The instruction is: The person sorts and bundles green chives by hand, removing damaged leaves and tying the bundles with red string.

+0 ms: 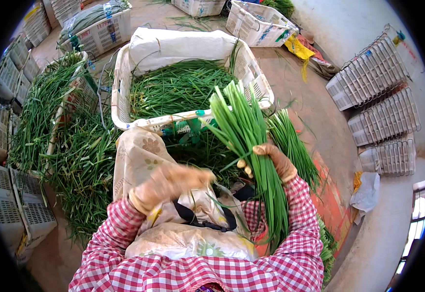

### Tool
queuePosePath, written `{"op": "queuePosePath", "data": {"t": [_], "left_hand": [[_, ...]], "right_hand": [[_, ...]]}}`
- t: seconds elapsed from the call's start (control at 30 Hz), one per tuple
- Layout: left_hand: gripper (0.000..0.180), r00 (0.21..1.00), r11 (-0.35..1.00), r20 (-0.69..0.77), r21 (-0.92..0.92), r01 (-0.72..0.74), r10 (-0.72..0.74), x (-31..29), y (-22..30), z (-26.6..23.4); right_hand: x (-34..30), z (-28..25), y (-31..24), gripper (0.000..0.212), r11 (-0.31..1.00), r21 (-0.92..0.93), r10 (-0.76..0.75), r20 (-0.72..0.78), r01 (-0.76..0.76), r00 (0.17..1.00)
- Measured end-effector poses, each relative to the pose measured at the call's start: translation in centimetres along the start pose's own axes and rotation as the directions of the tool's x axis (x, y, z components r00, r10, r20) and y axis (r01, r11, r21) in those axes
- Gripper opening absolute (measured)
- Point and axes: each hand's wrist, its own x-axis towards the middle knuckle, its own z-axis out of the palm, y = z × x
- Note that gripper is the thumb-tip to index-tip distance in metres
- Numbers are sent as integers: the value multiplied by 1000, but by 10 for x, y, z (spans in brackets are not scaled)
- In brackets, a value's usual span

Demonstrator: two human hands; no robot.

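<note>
White plastic crate (pixel 120 97) ahead, lined with a white sack, part-filled with loose green chives (pixel 176 87). More chives piled on the floor at left (pixel 71 146), a small bundle lying right of the lap (pixel 292 141). Empty crates stacked along the right wall (pixel 382 97). A patterned apron (pixel 139 155) covers the lap between the person and the crate.

Right hand (pixel 271 160), gloved, grips a chive bunch (pixel 246 136) around its middle. Long axis near upright, slightly tilted; cut ends fan up-left over the crate rim, the other end hangs by the right sleeve.

Left hand (pixel 168 185), gloved, blurred, over the apron; open or closed, cannot tell.
</note>
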Motion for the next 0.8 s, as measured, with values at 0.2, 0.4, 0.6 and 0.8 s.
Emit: {"op": "queuePosePath", "data": {"t": [0.2, 0.4, 0.6, 0.8], "left_hand": [[52, 919, 957, -343, -271, 102, -195, 38, -22, -5], [60, 945, 736, -322, -652, -182, -51, 65, -15, -19], [59, 971, 649, -239, -737, -189, 11, 83, -23, -37], [47, 964, 819, -230, -522, -240, 136, 91, 18, -45]], "right_hand": [[9, 42, 47, 44, 1000, -12, -3, 23, 3, 1000], [25, 71, 72, 63, 970, 212, 35, 367, -121, 930], [38, 16, 52, 60, 656, -658, -291, 232, 370, 928], [55, 47, 26, 44, 327, -788, -680, 187, 521, 709]]}}
